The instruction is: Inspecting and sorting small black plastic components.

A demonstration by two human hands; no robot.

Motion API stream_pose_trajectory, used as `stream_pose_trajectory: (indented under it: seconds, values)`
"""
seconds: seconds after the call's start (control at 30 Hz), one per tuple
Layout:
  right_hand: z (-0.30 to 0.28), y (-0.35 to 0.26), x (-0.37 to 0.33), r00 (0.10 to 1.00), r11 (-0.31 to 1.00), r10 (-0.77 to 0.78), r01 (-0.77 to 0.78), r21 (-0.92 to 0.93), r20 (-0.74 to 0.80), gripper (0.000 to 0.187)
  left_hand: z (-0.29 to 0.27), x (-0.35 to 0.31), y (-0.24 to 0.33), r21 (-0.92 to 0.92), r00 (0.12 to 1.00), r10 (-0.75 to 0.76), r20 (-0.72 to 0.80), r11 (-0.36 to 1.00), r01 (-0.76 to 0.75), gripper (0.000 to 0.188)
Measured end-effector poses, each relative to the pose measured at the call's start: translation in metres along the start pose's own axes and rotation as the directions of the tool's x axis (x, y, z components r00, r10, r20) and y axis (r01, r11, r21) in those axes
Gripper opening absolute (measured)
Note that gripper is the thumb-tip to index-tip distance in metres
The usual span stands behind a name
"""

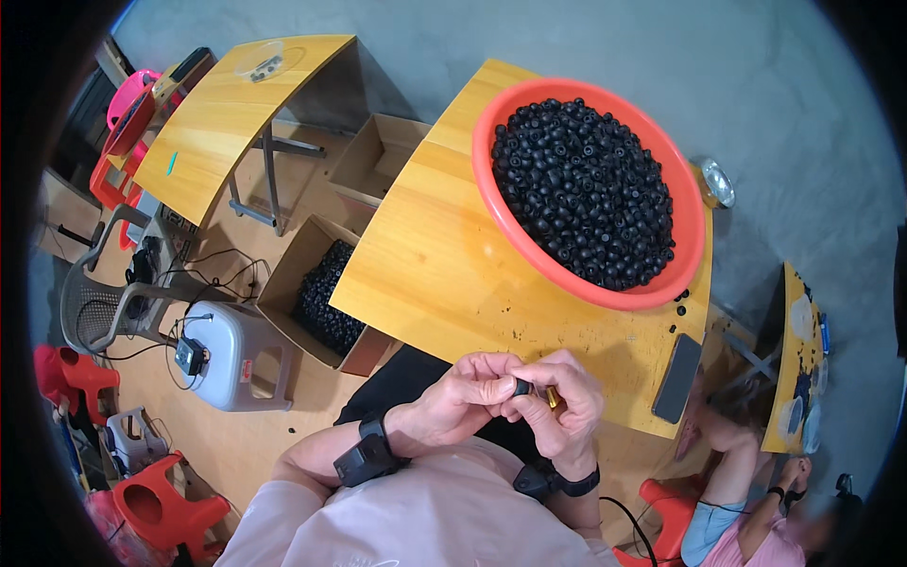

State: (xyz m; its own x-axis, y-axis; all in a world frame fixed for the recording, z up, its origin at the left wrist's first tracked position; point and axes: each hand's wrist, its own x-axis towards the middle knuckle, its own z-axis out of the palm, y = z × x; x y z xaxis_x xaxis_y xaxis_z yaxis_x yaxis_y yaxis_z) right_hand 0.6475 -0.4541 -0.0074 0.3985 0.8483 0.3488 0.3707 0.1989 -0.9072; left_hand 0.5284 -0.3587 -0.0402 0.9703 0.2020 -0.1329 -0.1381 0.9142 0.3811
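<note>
My left hand (470, 389) and my right hand (565, 402) meet in front of my chest at the table's near edge. Between the fingertips of my left hand is pinched a small round black part (521, 386). The right hand's fingers are closed against the same part. A small gold-coloured piece (553, 397) shows between the right fingers; its kind is mostly hidden. Beyond my hands, a red-orange basin (484, 180) heaped with small black ring-like parts (586, 189) stands on the wooden table (416, 255).
A dark phone (677, 378) lies by the table's right edge, near a few loose black parts. A round metallic lamp-like object (716, 182) is beside the basin. Left stand a cardboard box (283, 274) of black parts and a grey stool (231, 359). Another person (746, 510) sits at right.
</note>
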Motion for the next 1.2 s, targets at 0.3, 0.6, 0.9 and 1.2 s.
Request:
stream_pose_trajectory:
  seconds: [0.3, 0.6, 0.9, 1.2]
  values:
    - [0.007, -0.001, -0.018, 0.956, 0.886, -0.293, 0.272, -0.375, 0.000, 0.020, -0.005, -0.010, -0.010, -0.028, 0.998, 0.032, -0.057, 0.999, -0.034, 0.033]
    - [0.019, 0.004, -0.028, 0.944, 0.854, -0.331, 0.298, -0.427, -0.004, 0.017, -0.012, -0.020, -0.019, -0.021, 0.997, 0.054, -0.056, 0.998, -0.056, 0.023]
    - [0.021, 0.007, -0.028, 0.953, 0.868, -0.303, 0.271, -0.415, -0.012, 0.013, -0.018, -0.022, -0.018, -0.004, 0.996, 0.065, -0.052, 0.998, -0.066, 0.023]
    - [0.001, 0.024, -0.012, 0.951, 0.818, -0.158, -0.023, -0.575, -0.264, 0.014, -0.018, -0.021, 0.004, 0.044, 0.983, 0.175, 0.049, 0.983, -0.177, 0.025]
